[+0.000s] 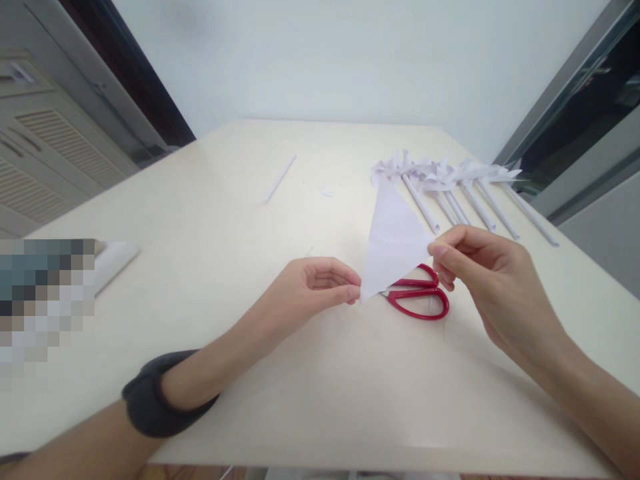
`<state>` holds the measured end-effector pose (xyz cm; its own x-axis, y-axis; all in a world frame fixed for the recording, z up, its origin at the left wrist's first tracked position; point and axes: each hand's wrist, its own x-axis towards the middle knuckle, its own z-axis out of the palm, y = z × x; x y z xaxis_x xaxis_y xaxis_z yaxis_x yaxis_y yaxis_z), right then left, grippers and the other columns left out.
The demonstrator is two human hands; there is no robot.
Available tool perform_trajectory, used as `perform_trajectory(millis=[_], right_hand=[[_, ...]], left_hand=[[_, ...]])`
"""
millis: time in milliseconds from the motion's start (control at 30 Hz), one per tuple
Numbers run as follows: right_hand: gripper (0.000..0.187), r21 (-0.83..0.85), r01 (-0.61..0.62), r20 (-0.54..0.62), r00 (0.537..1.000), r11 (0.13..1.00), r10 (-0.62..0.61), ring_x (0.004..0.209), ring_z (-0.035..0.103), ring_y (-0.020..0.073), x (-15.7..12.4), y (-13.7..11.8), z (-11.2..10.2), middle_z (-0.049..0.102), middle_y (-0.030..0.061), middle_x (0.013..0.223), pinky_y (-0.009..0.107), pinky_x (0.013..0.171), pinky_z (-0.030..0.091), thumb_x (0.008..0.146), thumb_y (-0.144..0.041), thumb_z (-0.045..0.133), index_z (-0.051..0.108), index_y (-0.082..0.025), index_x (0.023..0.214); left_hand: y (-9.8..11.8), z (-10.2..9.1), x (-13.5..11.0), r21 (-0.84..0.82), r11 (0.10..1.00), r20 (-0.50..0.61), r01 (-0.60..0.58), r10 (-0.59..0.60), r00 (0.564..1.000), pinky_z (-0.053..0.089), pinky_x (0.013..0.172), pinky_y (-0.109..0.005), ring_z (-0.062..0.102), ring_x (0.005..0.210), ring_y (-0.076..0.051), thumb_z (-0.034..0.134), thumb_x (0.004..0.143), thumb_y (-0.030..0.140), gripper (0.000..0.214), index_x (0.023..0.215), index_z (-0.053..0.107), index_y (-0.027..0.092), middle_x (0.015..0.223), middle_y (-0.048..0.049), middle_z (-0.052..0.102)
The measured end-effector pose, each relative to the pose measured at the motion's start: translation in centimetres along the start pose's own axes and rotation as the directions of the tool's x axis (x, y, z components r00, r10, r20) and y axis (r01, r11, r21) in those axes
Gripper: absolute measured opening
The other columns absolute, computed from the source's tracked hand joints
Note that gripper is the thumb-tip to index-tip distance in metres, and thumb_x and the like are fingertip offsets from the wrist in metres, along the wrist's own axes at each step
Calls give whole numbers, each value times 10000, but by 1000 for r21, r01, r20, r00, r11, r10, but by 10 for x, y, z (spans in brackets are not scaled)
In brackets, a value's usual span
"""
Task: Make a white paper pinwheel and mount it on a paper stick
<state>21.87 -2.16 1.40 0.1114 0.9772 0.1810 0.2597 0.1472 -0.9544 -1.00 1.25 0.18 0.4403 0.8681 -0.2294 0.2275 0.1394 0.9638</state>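
Between my two hands is a white triangle of paper (393, 233), held above the table with one point facing away from me. My left hand (325, 283), below a dark wristband (160, 393), pinches its lower left corner. The right corner is pinched between the thumb and fingers of my right hand (480, 267). Scissors with red handles (420, 303) lie under the sheet, close to my right fingers; the paper hides their blades.
Several white paper pinwheels on rolled sticks (475, 193) lie in a row at the back right. A single rolled paper stick (280, 179) and small paper scraps (327, 191) are farther back on the pale table (210, 200). At the left edge is a partly blurred-out stack (115, 263).
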Motion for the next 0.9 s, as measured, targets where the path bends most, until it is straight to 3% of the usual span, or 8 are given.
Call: perform_trajectory(millis=[267, 700, 900], right_hand=[[226, 21, 17, 28, 999, 1000, -17, 601, 480, 75, -1, -3, 3, 505, -54, 625, 236, 635, 422, 884, -229, 619, 583, -205, 663], [209, 18, -2, 28, 1000, 1000, 2, 601, 489, 80, 0, 1, 1, 510, -45, 616, 221, 547, 387, 878, -265, 633, 605, -208, 678], [227, -7, -7, 48, 999, 1000, 8, 584, 465, 79, 0, 0, 1, 509, -51, 597, 222, 566, 388, 879, -313, 634, 597, -211, 680]], left_hand=[[1, 2, 2, -29, 1000, 40, -11, 12, 999, 448, 659, -134, 609, 687, -60, 707, 800, 258, 68, 757, 697, 206, 695, 56, 693], [0, 0, 3, -46, 996, 72, -72, 75, 995, 458, 621, -131, 602, 642, -51, 702, 798, 205, 145, 679, 624, 177, 657, 61, 669], [-1, 1, 3, -29, 995, 42, -98, 99, 994, 469, 667, -134, 628, 701, -60, 692, 810, 227, 101, 737, 636, 187, 701, 66, 659]])
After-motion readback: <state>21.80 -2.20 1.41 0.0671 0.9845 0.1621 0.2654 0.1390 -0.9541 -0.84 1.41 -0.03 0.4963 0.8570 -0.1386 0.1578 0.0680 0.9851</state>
